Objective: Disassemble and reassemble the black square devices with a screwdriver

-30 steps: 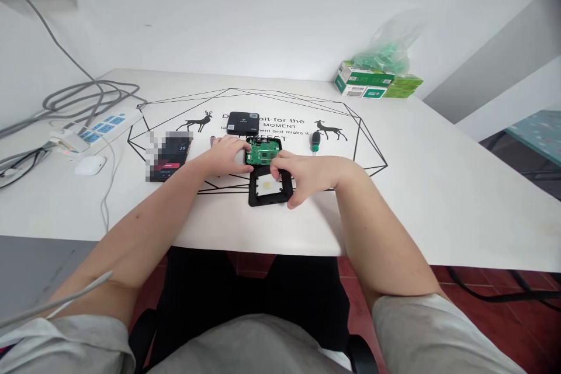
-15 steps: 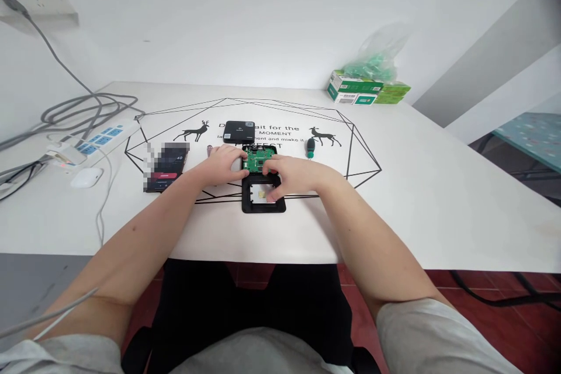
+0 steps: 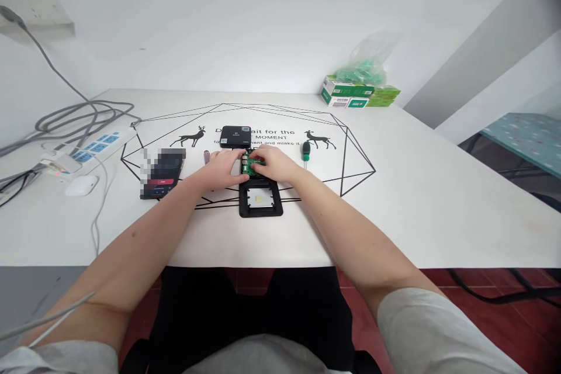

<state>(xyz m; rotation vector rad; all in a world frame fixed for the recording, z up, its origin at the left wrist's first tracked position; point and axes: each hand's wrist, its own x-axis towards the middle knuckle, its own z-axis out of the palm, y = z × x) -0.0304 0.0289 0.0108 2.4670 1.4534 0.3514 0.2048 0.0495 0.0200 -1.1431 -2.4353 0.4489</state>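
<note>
A green circuit board (image 3: pixel 248 169) sits in a black casing in front of me. Joined to its near side is a black frame (image 3: pixel 261 212) holding a silver plate (image 3: pixel 259 197) with a pale square on it. My left hand (image 3: pixel 224 169) grips the left edge of the board's casing, thumb at the near corner and fingers at the far one. Over the board's right part lies my right hand (image 3: pixel 270 163), fingers bent down onto it; its fingertips touch the board and hide much of it. Behind stands a black square lid (image 3: pixel 235 137).
A green-handled screwdriver (image 3: pixel 305 152) lies right of my hands, a purple-handled tool (image 3: pixel 207 156) left. Further left are a phone (image 3: pixel 163 173), a white case (image 3: pixel 82 185), a power strip (image 3: pixel 96 146) and cables. Green boxes (image 3: pixel 350 90) with a plastic bag stand at the back right.
My right hand has moved away from me, off the silver plate and further over the circuit board. My left hand stays at the casing's left edge. The whole view has shifted slightly.
</note>
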